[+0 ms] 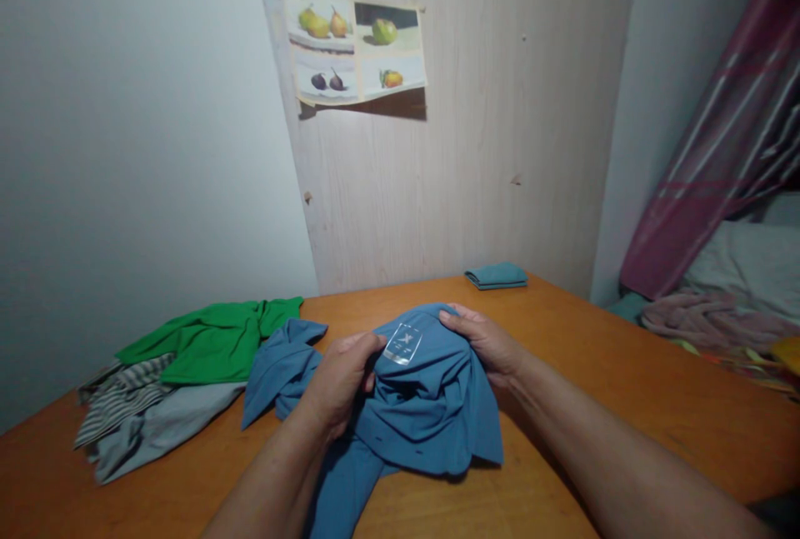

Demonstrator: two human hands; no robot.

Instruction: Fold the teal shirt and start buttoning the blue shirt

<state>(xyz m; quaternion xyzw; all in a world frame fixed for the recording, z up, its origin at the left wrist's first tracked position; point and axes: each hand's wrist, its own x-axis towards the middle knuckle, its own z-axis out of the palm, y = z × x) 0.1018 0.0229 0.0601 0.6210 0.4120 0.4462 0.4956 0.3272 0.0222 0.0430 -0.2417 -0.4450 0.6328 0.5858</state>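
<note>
A crumpled blue shirt (425,406) is held up just over the wooden table, partly resting on it. Its inside neck shows a printed label (403,344) with pale lettering and a light border. My left hand (343,376) pinches the cloth to the left of that label, thumb on top. On the other side, my right hand (481,339) grips the upper right edge, its fingers partly hidden behind the fabric. One part of the shirt spreads out left past my left wrist, and another hangs down toward the table's near edge.
On the left lies a loose pile with a green garment (218,339), a striped one (125,397) and a grey one (168,422). A folded teal cloth (498,276) sits at the back edge of the orange-brown table (600,356). Bedding and a pink curtain (687,189) are at right.
</note>
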